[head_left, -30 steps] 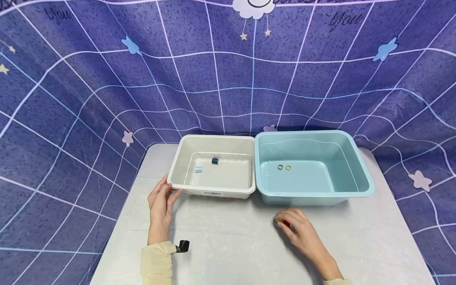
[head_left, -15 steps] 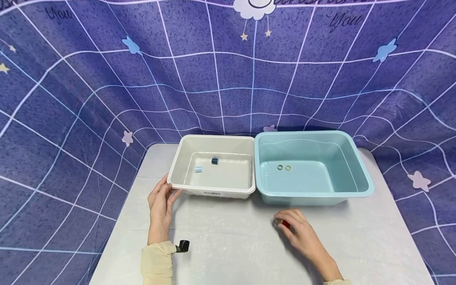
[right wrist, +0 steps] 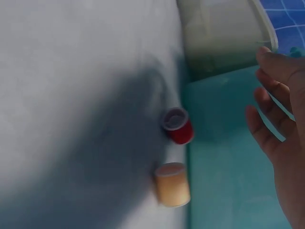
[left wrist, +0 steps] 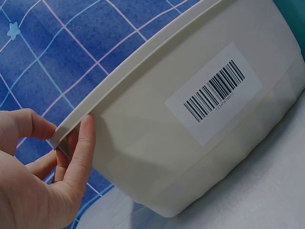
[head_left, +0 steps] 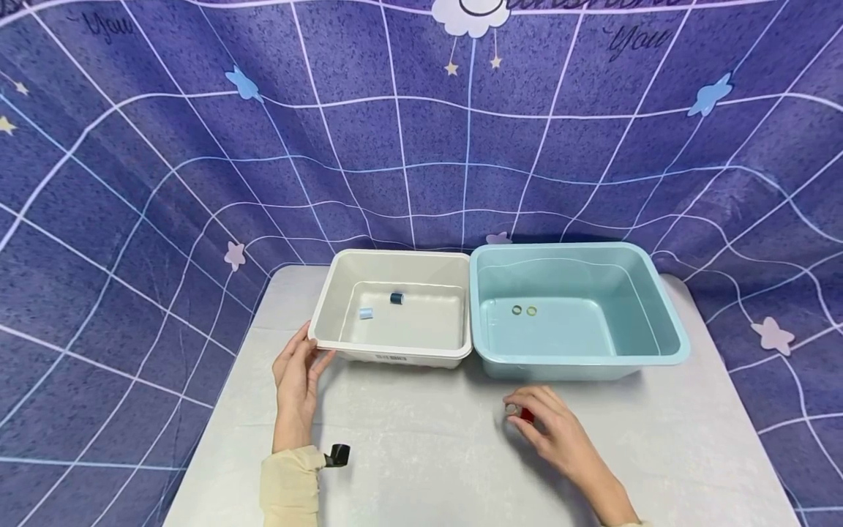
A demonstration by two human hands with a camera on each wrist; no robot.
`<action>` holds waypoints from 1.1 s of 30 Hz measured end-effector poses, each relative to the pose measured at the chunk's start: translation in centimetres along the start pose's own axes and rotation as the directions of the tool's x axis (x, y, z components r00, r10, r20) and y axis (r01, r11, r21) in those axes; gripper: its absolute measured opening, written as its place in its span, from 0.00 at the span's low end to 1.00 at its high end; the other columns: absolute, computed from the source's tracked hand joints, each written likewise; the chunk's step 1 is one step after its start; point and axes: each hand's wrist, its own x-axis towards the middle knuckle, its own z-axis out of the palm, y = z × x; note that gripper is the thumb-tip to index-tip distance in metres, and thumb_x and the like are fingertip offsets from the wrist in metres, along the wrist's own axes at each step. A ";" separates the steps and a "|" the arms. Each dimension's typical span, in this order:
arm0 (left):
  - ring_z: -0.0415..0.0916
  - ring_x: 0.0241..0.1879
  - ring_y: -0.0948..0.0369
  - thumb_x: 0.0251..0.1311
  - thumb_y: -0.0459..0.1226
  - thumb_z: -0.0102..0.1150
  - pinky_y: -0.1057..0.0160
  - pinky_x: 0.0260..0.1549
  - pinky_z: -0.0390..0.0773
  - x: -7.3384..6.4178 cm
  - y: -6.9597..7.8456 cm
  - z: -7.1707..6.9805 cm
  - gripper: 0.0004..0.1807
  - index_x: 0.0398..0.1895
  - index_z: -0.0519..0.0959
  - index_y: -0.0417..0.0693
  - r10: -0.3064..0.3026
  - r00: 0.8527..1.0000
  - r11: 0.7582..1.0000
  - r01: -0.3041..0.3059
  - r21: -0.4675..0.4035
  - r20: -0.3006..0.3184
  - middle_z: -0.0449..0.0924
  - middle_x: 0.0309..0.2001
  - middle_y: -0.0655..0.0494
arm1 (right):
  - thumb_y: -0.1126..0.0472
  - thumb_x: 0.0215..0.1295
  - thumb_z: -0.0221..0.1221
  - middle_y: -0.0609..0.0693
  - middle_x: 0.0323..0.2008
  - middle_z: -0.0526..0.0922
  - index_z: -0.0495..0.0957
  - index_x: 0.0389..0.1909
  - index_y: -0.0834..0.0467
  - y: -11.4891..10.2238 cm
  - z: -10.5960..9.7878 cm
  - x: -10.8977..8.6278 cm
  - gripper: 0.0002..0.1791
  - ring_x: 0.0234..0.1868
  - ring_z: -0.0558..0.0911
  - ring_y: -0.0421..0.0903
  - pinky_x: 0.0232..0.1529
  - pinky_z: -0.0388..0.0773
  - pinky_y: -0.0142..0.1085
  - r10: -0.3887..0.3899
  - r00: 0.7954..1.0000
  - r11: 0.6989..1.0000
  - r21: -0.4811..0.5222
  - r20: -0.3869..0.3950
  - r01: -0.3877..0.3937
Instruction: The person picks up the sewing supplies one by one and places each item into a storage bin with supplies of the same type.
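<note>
Standing side by side, the white bin [head_left: 388,349] and the teal bin [head_left: 573,372] had their rims meeting or nearly so, both set back toward the curtain [head_left: 421,132]. In front of them, a wide stretch of tabletop [head_left: 421,446] lay between the two hands.

The left hand [head_left: 300,377] gripped the near left corner of the white bin's rim, fingers and thumb bent around the edge. The right hand [head_left: 549,428] was above the table before the teal bin, fingers curved, with a red patch and a small grey disc [head_left: 511,409] at its thumb and fingertips.

The right wrist view disagreed: there the fingers were parted and loosely bent, apart from a red spool [right wrist: 181,133] and an orange spool [right wrist: 173,188] near the teal bin's wall. Whether that hand had hold of anything I could not tell.

Only the head view showed the light-blue spool [head_left: 366,313] and dark-blue spool [head_left: 397,298] inside the white bin, and two rings [head_left: 516,310] inside the teal one. The left wrist view alone showed the barcode [left wrist: 217,93] sharply.
</note>
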 end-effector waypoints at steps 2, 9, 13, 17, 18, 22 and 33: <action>0.81 0.43 0.64 0.75 0.27 0.48 0.68 0.44 0.93 0.0 0.0 0.0 0.26 0.74 0.72 0.42 0.001 1.000 1.000 -0.001 -0.002 -0.002 0.74 0.63 0.48 | 0.71 0.52 0.76 0.44 0.48 0.86 0.85 0.51 0.50 -0.4 -0.3 0.3 0.25 0.43 0.78 0.39 0.45 0.75 0.21 -0.016 1.000 1.000 0.015 -0.004 0.016; 0.80 0.42 0.64 0.74 0.27 0.48 0.68 0.44 0.93 0.1 0.0 0.0 0.26 0.73 0.73 0.43 -0.005 1.000 1.000 0.005 -0.001 -0.007 0.74 0.62 0.47 | 0.69 0.53 0.76 0.44 0.47 0.85 0.84 0.51 0.49 -1.6 -1.2 1.1 0.25 0.42 0.79 0.38 0.46 0.75 0.20 -0.039 0.999 0.998 0.046 -0.001 0.039; 0.80 0.42 0.64 0.74 0.27 0.48 0.68 0.44 0.93 0.1 0.0 0.0 0.26 0.73 0.73 0.42 -0.006 1.000 1.000 0.006 0.000 -0.007 0.74 0.61 0.48 | 0.66 0.55 0.76 0.43 0.47 0.85 0.83 0.51 0.49 -2.3 -1.8 1.6 0.23 0.41 0.78 0.34 0.43 0.77 0.22 -0.060 0.998 0.997 0.052 -0.006 0.061; 0.80 0.42 0.65 0.75 0.28 0.48 0.69 0.44 0.93 0.0 0.0 0.0 0.26 0.74 0.72 0.42 -0.006 1.000 1.000 0.006 0.003 0.004 0.74 0.62 0.48 | 0.67 0.54 0.77 0.42 0.47 0.84 0.83 0.50 0.49 -3.0 -2.5 2.1 0.23 0.39 0.77 0.31 0.34 0.75 0.18 -0.061 0.998 0.995 0.082 -0.005 0.062; 0.80 0.42 0.65 0.75 0.28 0.48 0.69 0.44 0.93 0.1 0.0 0.0 0.26 0.74 0.72 0.42 -0.005 1.000 1.000 0.005 0.007 0.008 0.73 0.62 0.48 | 0.67 0.53 0.77 0.43 0.47 0.84 0.83 0.50 0.49 -3.2 -2.7 2.2 0.23 0.39 0.77 0.30 0.32 0.74 0.17 -0.061 0.998 0.994 0.090 -0.008 0.062; 0.80 0.42 0.65 0.75 0.27 0.47 0.69 0.44 0.93 0.2 0.0 -0.1 0.26 0.74 0.72 0.42 -0.011 1.000 1.000 0.011 0.003 0.009 0.73 0.63 0.48 | 0.65 0.55 0.77 0.44 0.45 0.84 0.83 0.48 0.52 -3.6 -3.3 2.8 0.20 0.38 0.77 0.32 0.29 0.72 0.14 -0.078 0.996 0.990 0.119 -0.042 0.082; 0.81 0.43 0.64 0.74 0.27 0.48 0.67 0.46 0.93 0.2 -0.1 -0.1 0.26 0.74 0.72 0.42 0.003 1.000 1.000 -0.003 0.006 0.003 0.76 0.60 0.51 | 0.53 0.68 0.69 0.45 0.41 0.82 0.82 0.44 0.58 -4.0 -5.6 4.8 0.13 0.40 0.76 0.39 0.36 0.75 0.25 -0.137 0.987 0.973 0.177 -0.086 0.151</action>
